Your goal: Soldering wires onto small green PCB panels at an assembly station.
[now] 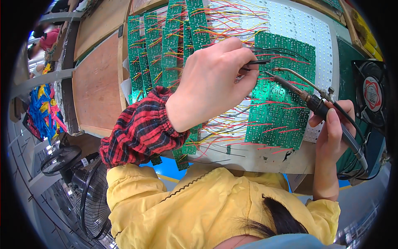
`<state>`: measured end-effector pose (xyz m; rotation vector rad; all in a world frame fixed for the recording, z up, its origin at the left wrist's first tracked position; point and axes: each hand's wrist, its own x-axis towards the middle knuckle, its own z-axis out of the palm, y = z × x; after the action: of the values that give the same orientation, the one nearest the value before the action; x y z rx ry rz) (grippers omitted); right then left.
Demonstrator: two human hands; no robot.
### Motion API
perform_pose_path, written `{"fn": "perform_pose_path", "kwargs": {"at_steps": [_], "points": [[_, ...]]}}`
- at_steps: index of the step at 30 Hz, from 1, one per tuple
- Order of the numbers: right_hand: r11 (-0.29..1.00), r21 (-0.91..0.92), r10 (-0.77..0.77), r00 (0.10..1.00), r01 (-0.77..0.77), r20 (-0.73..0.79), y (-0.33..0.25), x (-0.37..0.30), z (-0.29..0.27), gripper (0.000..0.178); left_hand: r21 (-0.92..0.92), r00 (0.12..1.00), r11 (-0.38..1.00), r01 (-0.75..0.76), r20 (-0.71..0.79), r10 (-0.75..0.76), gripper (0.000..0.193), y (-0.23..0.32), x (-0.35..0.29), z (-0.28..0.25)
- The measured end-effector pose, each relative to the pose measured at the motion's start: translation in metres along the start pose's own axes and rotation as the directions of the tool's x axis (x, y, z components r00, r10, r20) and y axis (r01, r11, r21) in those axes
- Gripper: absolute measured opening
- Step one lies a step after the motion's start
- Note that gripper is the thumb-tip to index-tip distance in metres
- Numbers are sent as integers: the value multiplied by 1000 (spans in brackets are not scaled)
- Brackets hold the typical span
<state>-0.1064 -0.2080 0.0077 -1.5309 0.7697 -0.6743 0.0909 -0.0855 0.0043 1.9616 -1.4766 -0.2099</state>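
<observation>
My left hand [215, 79], its forearm in a red and black checked sleeve, pinches a bundle of black wires [259, 62] over the top left of a green circuit board panel [282, 95]. Closed around the handle of a soldering iron [317, 106] is my right hand [333, 128], on the right of the panel. The iron's tip points up and left, close to the wire ends, beside a thin curved metal tube [290, 71] fixed to it. Whether the tip touches the board I cannot make out. Red wires [275, 103] stick out across the panel in rows.
Narrow green boards [170, 50] with red and yellow wires lie left and behind. A white dotted sheet [286, 20] lies under the panel. At right stands a black square fan [371, 93], with cables near the iron. Floor fans [93, 199] stand at lower left.
</observation>
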Motion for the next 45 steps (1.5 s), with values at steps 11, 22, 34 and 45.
{"fn": "perform_pose_path", "kwargs": {"at_steps": [11, 22, 34, 45], "points": [[999, -6, 33, 999, -32, 22, -1, 1, 3, 18, 27, 1000, 1000, -13, 16, 12, 12, -1, 1, 0], [997, 78, 5, 997, -11, 74, 3, 3, -1, 14, 38, 1000, 999, 14, 18, -14, 11, 0, 1, 1], [993, 119, 11, 1000, -9, -18, 7, 5, -8, 21, 20, 999, 999, 35, 23, -35, 11, 2, 2, 2], [975, 207, -67, 995, 80, -68, 13, 10, -31, 22, 92, 985, 982, 165, 32, -169, 9, 10, 12, -75]]}}
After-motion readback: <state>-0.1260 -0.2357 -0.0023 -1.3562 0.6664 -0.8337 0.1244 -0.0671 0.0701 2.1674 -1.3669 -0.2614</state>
